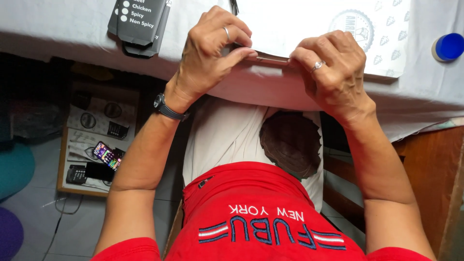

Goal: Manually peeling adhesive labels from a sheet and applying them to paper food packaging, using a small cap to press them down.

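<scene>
A flat white cardboard box blank (309,29) with a grey round printed emblem lies on the table's white cloth (63,34). Its near edge is a brown folded flap (271,59). My left hand (210,48), with a ring and a dark wristwatch, pinches that flap from the left. From the right, my right hand (333,72), also ringed, presses the same edge with its fingertips. Both hands are at the table's front edge, above my lap.
A stack of dark flat box blanks (139,24) lies at the table's left. A blue round cap (449,47) sits at the far right. Below left, a low tray (94,145) on the floor holds printed sheets, a lit phone and dark devices. Wooden furniture stands at the right.
</scene>
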